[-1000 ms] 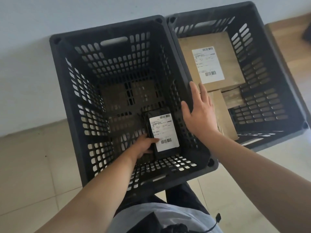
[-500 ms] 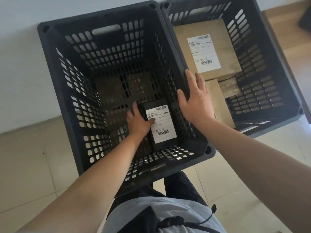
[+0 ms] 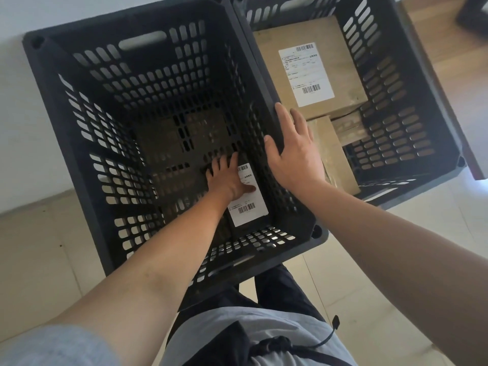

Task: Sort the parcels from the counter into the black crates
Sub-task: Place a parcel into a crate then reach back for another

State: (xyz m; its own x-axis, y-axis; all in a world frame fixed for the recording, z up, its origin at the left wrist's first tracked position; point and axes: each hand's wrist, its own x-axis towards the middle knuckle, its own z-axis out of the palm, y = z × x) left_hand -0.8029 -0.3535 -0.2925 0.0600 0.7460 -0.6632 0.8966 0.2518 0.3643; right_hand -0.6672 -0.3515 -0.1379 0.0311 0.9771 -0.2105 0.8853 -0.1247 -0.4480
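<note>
Two black slatted crates stand side by side on the floor. Deep in the left crate, a black parcel with a white barcode label lies flat on the bottom at the near right corner. My left hand lies on top of it with fingers spread flat and the thumb across the label. My right hand rests with straight fingers on the shared rim between the crates. The right crate holds a large brown cardboard box with a white label and smaller brown parcels beneath it.
A pale wall runs behind the crates and beige floor tiles surround them. A wooden surface lies beyond the right crate, with a dark object at the top right corner. My legs and grey shirt show at the bottom.
My left hand slid from the parcel's left side onto its top, fingers spreading flat. The parcel has settled on the crate bottom. My right hand stayed on the rim.
</note>
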